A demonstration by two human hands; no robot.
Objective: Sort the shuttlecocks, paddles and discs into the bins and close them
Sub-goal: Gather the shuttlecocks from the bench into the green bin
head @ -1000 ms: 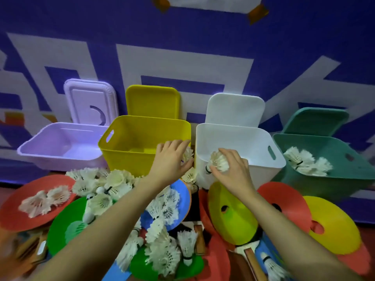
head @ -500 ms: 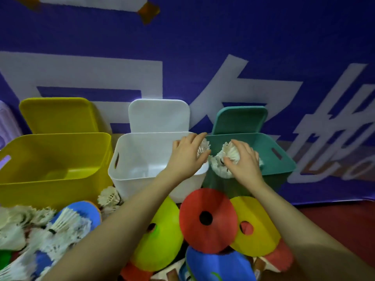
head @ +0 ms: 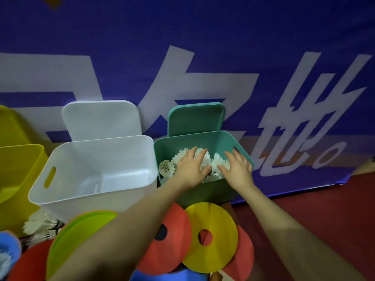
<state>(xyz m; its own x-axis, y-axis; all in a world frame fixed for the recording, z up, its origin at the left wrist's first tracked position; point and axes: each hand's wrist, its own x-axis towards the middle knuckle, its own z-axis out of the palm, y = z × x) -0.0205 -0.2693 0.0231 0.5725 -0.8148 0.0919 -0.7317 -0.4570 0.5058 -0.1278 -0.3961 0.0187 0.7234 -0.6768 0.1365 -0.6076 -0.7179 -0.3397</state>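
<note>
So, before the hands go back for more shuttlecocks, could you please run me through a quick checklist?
1. Left hand empty, fingers spread: ok.
2. Right hand empty: ok.
3. Shuttlecocks lie inside the green bin: ok.
4. Green lid off, standing behind the bin: ok.
5. White bin open, nothing visible inside: ok.
6. More loose shuttlecocks left of the discs: ok.

shuttlecocks point(head: 183, 159) in rightmost bin point(head: 203, 192)
</note>
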